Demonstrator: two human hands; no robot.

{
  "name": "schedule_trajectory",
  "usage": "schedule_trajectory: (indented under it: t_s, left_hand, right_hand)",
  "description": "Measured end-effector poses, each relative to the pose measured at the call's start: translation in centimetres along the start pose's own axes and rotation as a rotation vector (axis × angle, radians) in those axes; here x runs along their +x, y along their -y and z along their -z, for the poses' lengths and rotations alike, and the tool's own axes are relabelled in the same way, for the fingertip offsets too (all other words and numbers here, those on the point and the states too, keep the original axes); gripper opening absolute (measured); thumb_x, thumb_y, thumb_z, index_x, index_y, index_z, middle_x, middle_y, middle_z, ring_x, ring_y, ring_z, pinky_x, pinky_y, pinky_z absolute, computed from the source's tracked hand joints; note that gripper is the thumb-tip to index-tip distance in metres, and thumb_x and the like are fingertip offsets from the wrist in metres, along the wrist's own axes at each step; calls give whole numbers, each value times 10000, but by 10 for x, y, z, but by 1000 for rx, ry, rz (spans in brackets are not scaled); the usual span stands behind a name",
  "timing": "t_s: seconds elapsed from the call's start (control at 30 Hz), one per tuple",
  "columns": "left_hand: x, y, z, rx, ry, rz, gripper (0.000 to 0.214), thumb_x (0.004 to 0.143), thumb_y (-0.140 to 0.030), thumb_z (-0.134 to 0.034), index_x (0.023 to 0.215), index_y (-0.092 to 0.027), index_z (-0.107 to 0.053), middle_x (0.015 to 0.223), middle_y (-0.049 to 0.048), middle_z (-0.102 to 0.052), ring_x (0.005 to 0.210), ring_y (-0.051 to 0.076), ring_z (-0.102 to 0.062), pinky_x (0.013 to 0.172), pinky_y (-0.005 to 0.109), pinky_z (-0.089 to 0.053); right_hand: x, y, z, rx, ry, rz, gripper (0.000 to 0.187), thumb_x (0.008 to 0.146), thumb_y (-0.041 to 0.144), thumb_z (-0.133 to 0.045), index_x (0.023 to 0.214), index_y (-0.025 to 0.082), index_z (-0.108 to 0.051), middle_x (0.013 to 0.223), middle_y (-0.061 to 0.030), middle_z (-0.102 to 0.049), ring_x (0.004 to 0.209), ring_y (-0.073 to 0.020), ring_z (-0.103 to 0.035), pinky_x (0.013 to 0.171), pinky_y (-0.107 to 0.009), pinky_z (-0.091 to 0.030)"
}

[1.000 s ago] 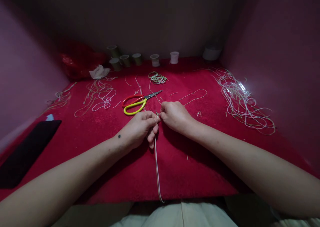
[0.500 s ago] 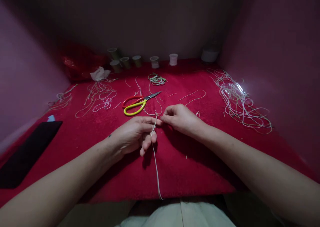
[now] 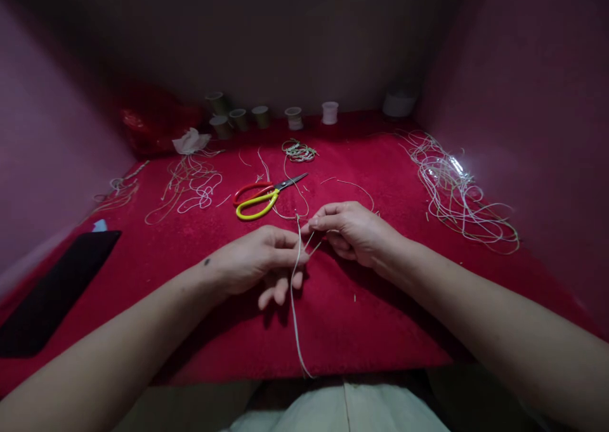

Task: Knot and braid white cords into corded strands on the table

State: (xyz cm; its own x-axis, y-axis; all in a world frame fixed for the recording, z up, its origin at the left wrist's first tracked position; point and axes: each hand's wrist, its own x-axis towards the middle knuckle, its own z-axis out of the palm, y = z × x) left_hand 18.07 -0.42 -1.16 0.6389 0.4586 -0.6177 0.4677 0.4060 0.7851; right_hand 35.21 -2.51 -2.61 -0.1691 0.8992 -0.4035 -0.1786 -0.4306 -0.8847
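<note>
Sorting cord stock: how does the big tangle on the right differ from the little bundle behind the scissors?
The big tangle is far larger, in loose loops; the little bundle is a compact coil. The tangle looks mostly white; the bundle shows green. Both lie on the red cloth, apart from the left hand and right hand pinching a cord.

On the red cloth-covered table point(image 3: 380, 330), the left hand point(image 3: 252, 264) and right hand point(image 3: 354, 229) sit side by side at the centre, both pinching a thin white cord point(image 3: 294, 318) that runs over the near edge; red-and-yellow-handled metal scissors point(image 3: 259, 198) lie just behind the left hand; a tangled heap of white cords point(image 3: 451, 191) lies far right; small thread spools point(image 3: 261, 115) stand along the back edge; a flat black pad point(image 3: 52, 286) lies near left.
</note>
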Motion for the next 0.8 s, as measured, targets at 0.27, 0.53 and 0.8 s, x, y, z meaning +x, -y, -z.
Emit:
schedule_trajectory:
  t_s: [0.27, 0.53, 0.8]
  left_hand:
    - [-37, -10, 67, 1370, -663, -289, 177, 804, -232, -481, 695, -148, -593, 764, 57, -569, 636, 126, -488, 614, 243, -358]
    - [-48, -8, 86, 1073, -762, -89, 163, 815, -317, -500, 782, -188, -594, 471, -58, -568, 370, 67, -446, 412, 171, -308]
    - [-19, -2, 38, 849, -639, -391, 221, 829, -374, -516, 792, -168, -588, 491, -35, -532, 425, 76, -486, 443, 164, -371]
  right_hand:
    - [3, 4, 5, -46, -29, -40, 170, 769, 45, -486, 625, 135, -487, 515, 12, -569, 272, -20, -224, 259, -170, -130]
    - [9, 1, 7, -159, -55, 82, 121, 705, 108, -601, 611, 143, -532, 326, 81, -343, 252, -33, -245, 254, -175, -142]
    - [11, 0, 3, 93, 107, 118, 36, 720, 125, -556, 688, 111, -566, 596, -8, -604, 321, -27, -349, 274, -164, -261]
